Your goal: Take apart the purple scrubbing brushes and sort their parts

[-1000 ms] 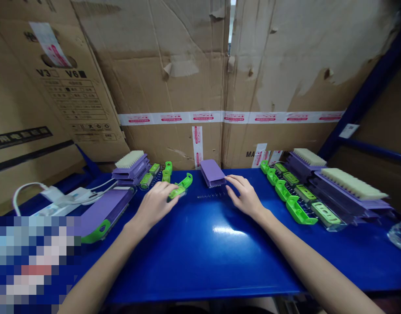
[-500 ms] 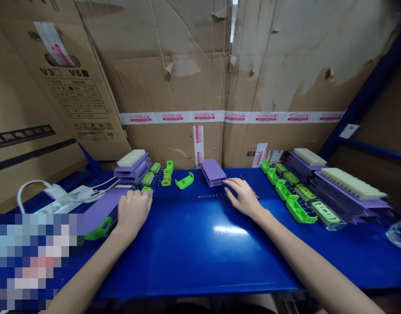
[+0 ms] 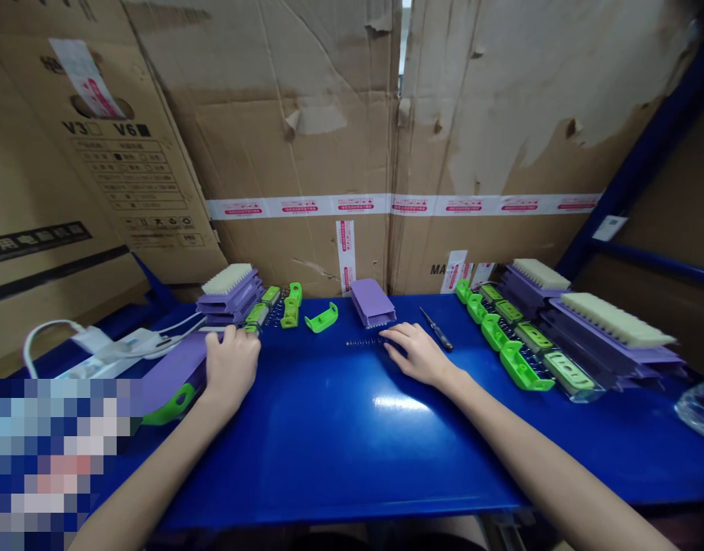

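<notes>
Curled fingers of my left hand [image 3: 233, 363] point down beside the long purple housing [image 3: 171, 371], close to the green-and-grey blocks [image 3: 256, 314]. Whatever those fingers hold is hidden beneath them. My right hand [image 3: 416, 353] reaches to the right end of a thin coil spring [image 3: 362, 343] lying on the blue table. Its thumb and forefinger are apart around that end, with no firm grip visible. Just behind stands a short purple housing [image 3: 373, 301]. A screwdriver [image 3: 437, 330] lies to the right of it, and a green end cap [image 3: 322, 317] to the left.
At right, green caps [image 3: 494, 334], green-and-grey blocks [image 3: 534, 337] and purple housings topped with a cream bristle pad [image 3: 619, 320] stand in rows. A similar stack [image 3: 229, 295] is at left, near a white power strip [image 3: 114, 353]. Cardboard [image 3: 306, 153] walls the back.
My right hand has moved left from the short purple housing to the spring's end, uncovering the screwdriver. My left hand has shifted slightly left and back from the green block.
</notes>
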The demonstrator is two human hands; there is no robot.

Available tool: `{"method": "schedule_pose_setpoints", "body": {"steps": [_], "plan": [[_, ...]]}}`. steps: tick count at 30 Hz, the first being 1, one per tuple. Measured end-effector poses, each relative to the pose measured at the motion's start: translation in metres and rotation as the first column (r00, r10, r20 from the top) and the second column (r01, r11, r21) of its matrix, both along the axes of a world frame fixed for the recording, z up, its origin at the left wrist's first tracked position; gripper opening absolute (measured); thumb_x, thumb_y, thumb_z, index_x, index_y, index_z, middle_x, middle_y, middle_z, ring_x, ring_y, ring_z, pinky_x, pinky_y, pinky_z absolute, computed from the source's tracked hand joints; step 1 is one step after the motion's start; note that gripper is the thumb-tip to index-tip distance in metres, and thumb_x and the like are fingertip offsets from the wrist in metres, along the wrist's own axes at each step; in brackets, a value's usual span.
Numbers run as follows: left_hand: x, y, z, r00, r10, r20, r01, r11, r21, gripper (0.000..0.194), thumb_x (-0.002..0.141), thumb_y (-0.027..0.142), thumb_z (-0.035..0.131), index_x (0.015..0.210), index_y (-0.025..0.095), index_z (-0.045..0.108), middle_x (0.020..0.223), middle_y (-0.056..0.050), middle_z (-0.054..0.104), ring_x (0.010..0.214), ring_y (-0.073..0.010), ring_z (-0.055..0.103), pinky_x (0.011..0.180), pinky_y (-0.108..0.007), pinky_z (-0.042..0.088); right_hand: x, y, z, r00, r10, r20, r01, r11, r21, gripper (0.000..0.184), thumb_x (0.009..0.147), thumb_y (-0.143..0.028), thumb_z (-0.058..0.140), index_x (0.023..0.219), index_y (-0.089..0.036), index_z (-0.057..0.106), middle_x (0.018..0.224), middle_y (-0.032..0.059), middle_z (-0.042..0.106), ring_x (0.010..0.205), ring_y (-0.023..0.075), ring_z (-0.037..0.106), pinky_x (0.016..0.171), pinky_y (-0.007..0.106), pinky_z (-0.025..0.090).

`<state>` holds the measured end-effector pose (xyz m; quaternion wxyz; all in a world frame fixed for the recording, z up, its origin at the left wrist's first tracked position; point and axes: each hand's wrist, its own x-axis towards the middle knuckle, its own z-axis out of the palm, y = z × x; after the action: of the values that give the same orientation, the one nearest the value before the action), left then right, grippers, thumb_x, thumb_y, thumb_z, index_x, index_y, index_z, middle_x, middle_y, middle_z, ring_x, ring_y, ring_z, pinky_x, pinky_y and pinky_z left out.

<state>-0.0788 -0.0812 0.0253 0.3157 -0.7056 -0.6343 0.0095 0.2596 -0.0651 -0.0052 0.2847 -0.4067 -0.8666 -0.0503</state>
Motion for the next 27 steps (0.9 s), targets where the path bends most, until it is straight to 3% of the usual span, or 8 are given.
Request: {"method": "schedule_pose_setpoints", "body": {"steps": [15,20,22,24,27], "plan": [[-0.004,0.004,0.003,0.999,0.023,0.043,-0.023,1.000,0.003,0.035,0.082,0.011,0.032,0.085,0.010,0.066,0.085,-0.022,0.064,0.088,-0.0342,0.052,0.070,-0.044,0.033,0.000,0.000,0.000,0.995,-0.060,0.079,0.065,0.996,-0.055,0.029,0.089,-0.022,0.047,0.115,-0.016,0.060,0.107,0.0108,0.064,0.096,0.0222,0.056,0.079,0.036,0.043],[-0.004,0.004,0.003,0.998,0.057,0.021,-0.058,0.998,0.035,0.032,0.085,0.021,0.036,0.085,0.007,0.064,0.085,-0.022,0.064,0.087,-0.0346,0.052,0.070,-0.044,0.034,0.002,0.002,-0.002,0.985,-0.124,0.120,0.138,0.983,-0.119,0.034,0.088,-0.022,0.049,0.120,-0.015,0.057,0.109,0.0111,0.063,0.098,0.0235,0.054,0.083,0.037,0.043],[0.001,0.003,0.003,0.998,0.056,0.022,-0.058,0.996,0.072,0.035,0.086,0.028,0.038,0.095,0.005,0.063,0.088,-0.022,0.063,0.088,-0.0350,0.052,0.071,-0.044,0.034,0.003,0.003,-0.002,0.984,-0.121,0.134,0.141,0.978,-0.155,0.036,0.087,-0.017,0.049,0.121,-0.015,0.056,0.104,0.0108,0.064,0.097,0.0232,0.055,0.083,0.037,0.044],[0.009,0.003,0.002,0.999,-0.006,0.039,0.002,0.996,0.092,0.041,0.088,0.033,0.039,0.110,0.005,0.059,0.095,-0.021,0.063,0.091,-0.0345,0.053,0.073,-0.044,0.035,0.002,0.002,-0.003,0.992,-0.073,0.104,0.091,0.979,-0.182,0.037,0.086,-0.013,0.048,0.122,-0.015,0.056,0.103,0.0105,0.064,0.097,0.0222,0.056,0.085,0.036,0.044],[0.030,0.000,-0.003,0.954,-0.276,0.117,0.276,0.961,0.023,0.045,0.090,0.039,0.042,0.121,0.009,0.054,0.112,-0.019,0.061,0.101,-0.0313,0.053,0.081,-0.041,0.037,-0.002,-0.001,-0.003,0.999,0.037,0.004,-0.036,0.980,-0.196,0.040,0.087,-0.022,0.052,0.126,-0.016,0.053,0.110,0.0109,0.064,0.100,0.0215,0.057,0.089,0.036,0.045]]}}
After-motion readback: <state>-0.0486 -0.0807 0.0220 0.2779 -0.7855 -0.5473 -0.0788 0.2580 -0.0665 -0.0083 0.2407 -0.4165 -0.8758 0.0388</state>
